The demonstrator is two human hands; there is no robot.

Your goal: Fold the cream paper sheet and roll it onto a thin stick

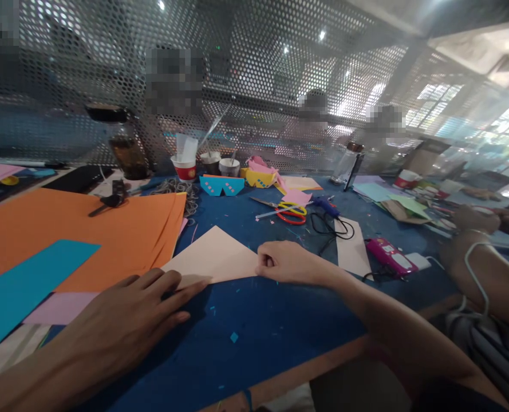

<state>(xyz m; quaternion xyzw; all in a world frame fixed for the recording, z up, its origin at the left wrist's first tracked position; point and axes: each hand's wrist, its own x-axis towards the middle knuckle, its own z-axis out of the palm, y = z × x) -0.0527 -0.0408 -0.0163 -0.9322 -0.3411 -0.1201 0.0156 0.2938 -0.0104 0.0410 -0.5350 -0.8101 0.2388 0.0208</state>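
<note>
Looks like folding: left hand [138, 309] on pale paper [215, 252], fingers loosely spread, right hand [286, 262] pinching its right corner, fingers curled; creasing calls for aligned edges.

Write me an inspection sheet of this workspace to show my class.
Surface: blue tabletop, small paper scraps scattered.
Job's things: pale peach paper, one corner pointing away.
Clutter: orange sheets, blue paper glasses, scissors, likely a glue gun.
Hands: left hand spread over the paper's left side; right hand closed at its right corner.
Cables: black cord, looped.
Surroundings: perforated screen behind; another person's arm at right.
</note>
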